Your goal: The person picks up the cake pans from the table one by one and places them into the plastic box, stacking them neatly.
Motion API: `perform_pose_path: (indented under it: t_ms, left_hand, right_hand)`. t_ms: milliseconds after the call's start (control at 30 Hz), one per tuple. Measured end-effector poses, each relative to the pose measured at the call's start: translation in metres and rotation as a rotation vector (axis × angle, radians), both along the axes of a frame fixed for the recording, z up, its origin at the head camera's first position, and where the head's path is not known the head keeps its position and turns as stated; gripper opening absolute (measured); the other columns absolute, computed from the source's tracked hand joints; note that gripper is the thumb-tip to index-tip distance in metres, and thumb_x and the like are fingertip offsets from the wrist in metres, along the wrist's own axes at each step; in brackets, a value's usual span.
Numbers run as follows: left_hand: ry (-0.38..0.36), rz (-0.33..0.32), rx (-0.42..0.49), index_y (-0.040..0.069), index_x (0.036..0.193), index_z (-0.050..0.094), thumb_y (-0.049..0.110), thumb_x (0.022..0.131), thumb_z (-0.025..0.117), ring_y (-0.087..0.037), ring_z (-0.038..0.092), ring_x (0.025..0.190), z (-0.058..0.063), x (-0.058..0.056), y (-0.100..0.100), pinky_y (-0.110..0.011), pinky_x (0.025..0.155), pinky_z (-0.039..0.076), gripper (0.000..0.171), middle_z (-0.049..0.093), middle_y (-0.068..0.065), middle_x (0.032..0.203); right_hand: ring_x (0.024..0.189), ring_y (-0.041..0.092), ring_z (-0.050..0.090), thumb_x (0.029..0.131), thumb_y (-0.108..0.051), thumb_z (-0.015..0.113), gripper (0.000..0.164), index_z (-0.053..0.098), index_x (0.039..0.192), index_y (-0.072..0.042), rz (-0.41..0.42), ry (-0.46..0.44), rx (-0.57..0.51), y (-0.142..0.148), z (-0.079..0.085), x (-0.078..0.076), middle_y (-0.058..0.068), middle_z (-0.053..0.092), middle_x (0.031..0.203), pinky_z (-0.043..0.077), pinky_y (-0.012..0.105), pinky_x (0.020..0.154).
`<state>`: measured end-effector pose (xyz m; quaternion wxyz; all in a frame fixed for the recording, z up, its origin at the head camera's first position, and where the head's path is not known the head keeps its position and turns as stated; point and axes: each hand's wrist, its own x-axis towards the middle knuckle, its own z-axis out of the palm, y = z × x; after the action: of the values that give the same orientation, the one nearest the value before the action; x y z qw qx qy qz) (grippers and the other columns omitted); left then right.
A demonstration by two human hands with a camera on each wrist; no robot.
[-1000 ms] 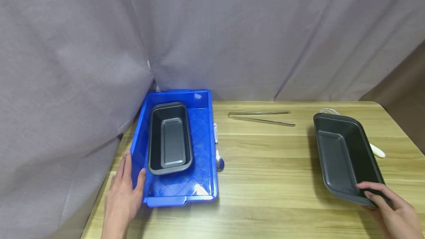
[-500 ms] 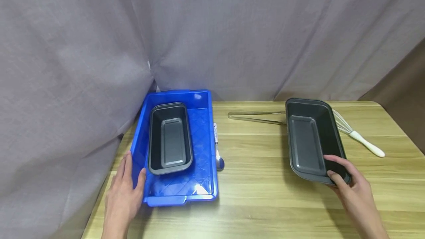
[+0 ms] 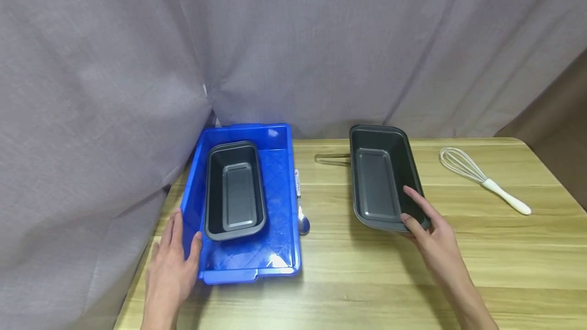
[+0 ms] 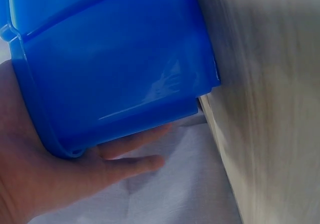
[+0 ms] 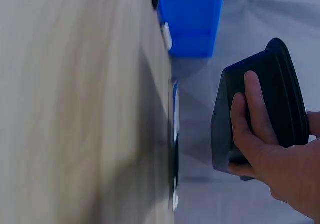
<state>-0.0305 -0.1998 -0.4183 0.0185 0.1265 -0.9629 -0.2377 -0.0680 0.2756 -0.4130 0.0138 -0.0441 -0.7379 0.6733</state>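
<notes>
My right hand [image 3: 431, 233] holds a dark grey loaf pan [image 3: 376, 182] by its near right corner, thumb over the rim and fingers along its outside. In the right wrist view the loaf pan [image 5: 270, 94] is raised above the table. A second loaf pan [image 3: 238, 197] lies in the left part of a blue plastic bin [image 3: 279, 208]. My left hand [image 3: 169, 269] grips the bin's near left corner, with the thumb at the rim and the fingers along the outer wall. The blue bin [image 4: 110, 64] fills much of the left wrist view.
Metal tongs [image 3: 330, 160] lie behind the held pan, which hides their far ends. Close beside the bin's right wall is a spoon [image 3: 302, 220] with a patterned handle. A white-handled whisk [image 3: 486, 182] lies at right. Grey curtains [image 3: 321, 50] hang behind the wooden table [image 3: 348, 284].
My right hand has carried the loaf pan left and slightly back, uncovering the whisk and covering part of the tongs. The left hand and the bin have stayed in place.
</notes>
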Motion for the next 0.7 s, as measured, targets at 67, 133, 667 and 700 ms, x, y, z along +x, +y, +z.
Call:
perform_pose_path:
  t_ms: [67,133,667,700]
  left_hand:
    - [0.033,-0.013,-0.014,0.004,0.175,0.016,0.036,0.117,0.047,-0.068,0.035,0.151,-0.001,0.001,0.0,-0.081,0.129,0.012,0.073,0.024,-0.027,0.179]
    - [0.038,-0.022,-0.036,0.003,0.175,0.017,0.037,0.117,0.046,-0.065,0.03,0.156,-0.001,0.001,0.0,-0.085,0.127,0.001,0.073,0.021,-0.028,0.179]
    - [-0.101,-0.023,-0.15,0.006,0.177,0.009,0.049,0.119,0.032,-0.063,0.0,0.164,0.005,0.0,-0.002,-0.083,0.114,-0.031,0.076,0.003,-0.03,0.181]
    - [-0.106,-0.023,-0.149,0.006,0.177,0.008,0.049,0.119,0.032,-0.062,-0.001,0.164,0.005,0.0,-0.002,-0.083,0.114,-0.031,0.076,0.002,-0.03,0.181]
  right_hand:
    - [0.112,-0.01,0.063,0.113,-0.009,0.06,0.067,0.035,0.174,-0.021,0.014,-0.016,0.034,-0.011,0.006,-0.003,0.023,0.021,0.177,0.061,0.013,0.088]
    - [0.114,-0.01,0.063,0.113,-0.009,0.06,0.07,0.031,0.175,-0.022,0.032,-0.025,0.012,-0.021,0.011,-0.007,0.022,0.018,0.18,0.06,0.013,0.09]
    - [0.13,0.011,0.057,0.112,-0.016,0.062,0.073,0.027,0.176,-0.02,0.174,0.038,0.105,-0.091,0.042,-0.02,0.02,0.024,0.18,0.053,0.009,0.093]
    - [0.135,0.016,0.056,0.112,-0.016,0.062,0.073,0.027,0.176,-0.018,0.186,0.051,0.115,-0.096,0.044,-0.021,0.02,0.024,0.181,0.051,0.007,0.095]
